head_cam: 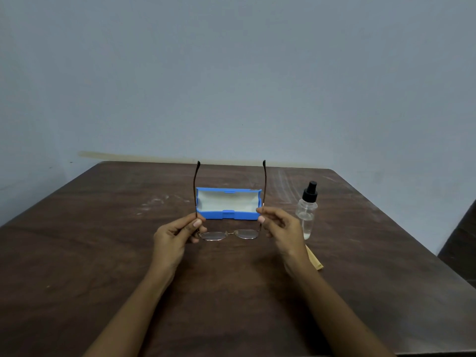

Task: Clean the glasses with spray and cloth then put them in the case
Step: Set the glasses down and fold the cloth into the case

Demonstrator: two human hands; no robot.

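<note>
**A:** Where are the glasses (pixel 229 234)?

**B:** Low over the table (pixel 103 253), just in front of the open case (pixel 228 215), temples spread and pointing away. The left hand (pixel 177 234) and right hand (pixel 279 225) each pinch a temple near its hinge.

**A:** Any advice?

**B:** Fingers off the lenses. I'd free the right hand for the spray bottle (pixel 306 212) beside it; the cloth (pixel 314 257) lies under that wrist.
</note>
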